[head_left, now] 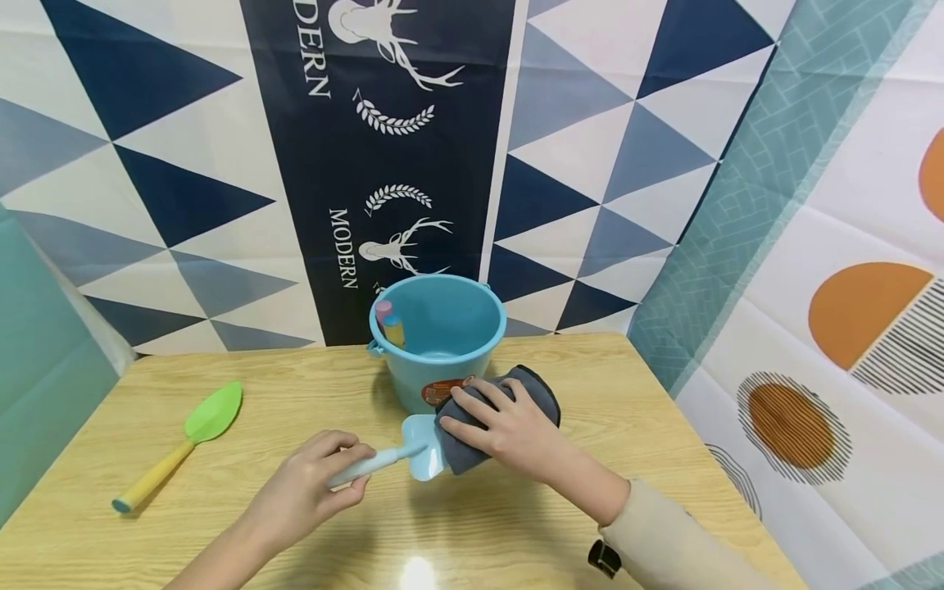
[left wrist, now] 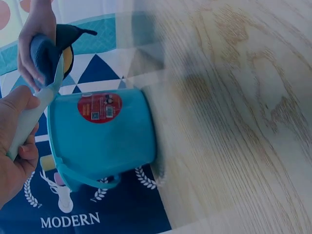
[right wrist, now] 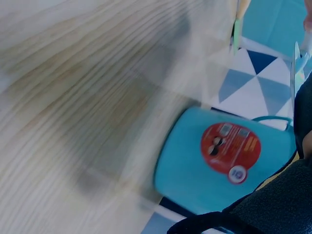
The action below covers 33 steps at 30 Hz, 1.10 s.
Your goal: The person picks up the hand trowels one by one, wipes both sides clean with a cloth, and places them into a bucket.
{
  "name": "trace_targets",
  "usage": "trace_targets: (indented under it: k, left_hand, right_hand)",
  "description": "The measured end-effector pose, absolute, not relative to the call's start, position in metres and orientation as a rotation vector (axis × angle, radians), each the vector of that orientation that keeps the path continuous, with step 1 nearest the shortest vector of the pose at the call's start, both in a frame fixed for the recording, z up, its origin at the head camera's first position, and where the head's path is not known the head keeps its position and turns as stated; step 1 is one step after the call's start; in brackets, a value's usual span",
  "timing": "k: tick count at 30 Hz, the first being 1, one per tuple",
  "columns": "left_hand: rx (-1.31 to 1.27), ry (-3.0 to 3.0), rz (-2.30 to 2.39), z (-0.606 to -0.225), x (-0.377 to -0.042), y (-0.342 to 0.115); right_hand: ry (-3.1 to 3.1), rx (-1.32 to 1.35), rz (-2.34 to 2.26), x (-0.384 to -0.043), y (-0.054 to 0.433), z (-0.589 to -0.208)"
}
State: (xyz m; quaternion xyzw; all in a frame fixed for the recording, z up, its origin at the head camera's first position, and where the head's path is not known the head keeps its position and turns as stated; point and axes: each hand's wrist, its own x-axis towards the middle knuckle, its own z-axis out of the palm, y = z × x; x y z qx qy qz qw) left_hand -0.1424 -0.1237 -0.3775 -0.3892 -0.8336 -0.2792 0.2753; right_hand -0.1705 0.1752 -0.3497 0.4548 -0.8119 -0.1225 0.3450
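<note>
In the head view my left hand (head_left: 313, 487) grips the handle of a light blue toy shovel (head_left: 424, 467), its blade pointing right. My right hand (head_left: 509, 430) holds a folded dark grey cloth (head_left: 542, 397) with a black edge, right at the blade and overlapping its right side. The left wrist view has the shovel handle (left wrist: 29, 122) between thumb and curled fingers, with the cloth (left wrist: 45, 58) just past the blade. Part of the cloth (right wrist: 273, 200) fills the lower right of the right wrist view, mostly hiding the right hand there.
A blue bucket (head_left: 413, 373) with a red sticker stands upright behind the hands; pink-topped and blue-topped sticks (head_left: 394, 332) lean inside it. On the left of the wooden table (head_left: 295, 393) lies a green shovel (head_left: 214, 414) with a yellow handle. Patterned cloth walls (head_left: 575, 164) surround the table.
</note>
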Motion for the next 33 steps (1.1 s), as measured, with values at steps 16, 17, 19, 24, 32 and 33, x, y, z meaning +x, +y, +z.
trace_targets:
  k: [16, 17, 19, 24, 32, 33]
  left_hand:
    - [-0.96, -2.319, -0.687, -0.379, -0.147, -0.121]
    - [-0.96, -2.316, -0.695, -0.378, -0.147, -0.119]
    - [-0.967, -2.303, -0.715, -0.378, -0.148, -0.117]
    - [-0.986, -2.273, -0.754, -0.377, -0.148, -0.117]
    - [-0.96, -2.298, -0.762, -0.375, -0.147, -0.121]
    - [-0.958, -2.298, -0.763, -0.375, -0.147, -0.122]
  right_hand:
    - [-1.933, 1.289, -0.221, -0.164, 0.166, -0.358]
    - [-1.92, 1.299, -0.23, -0.163, 0.163, -0.358]
    - [-1.908, 1.31, -0.255, -0.161, 0.158, -0.36]
    - [-1.922, 1.308, -0.309, -0.159, 0.158, -0.361]
    - [-2.072, 1.262, -0.331, -0.166, 0.175, -0.359]
    - [-2.078, 1.253, -0.324, -0.168, 0.177, -0.359]
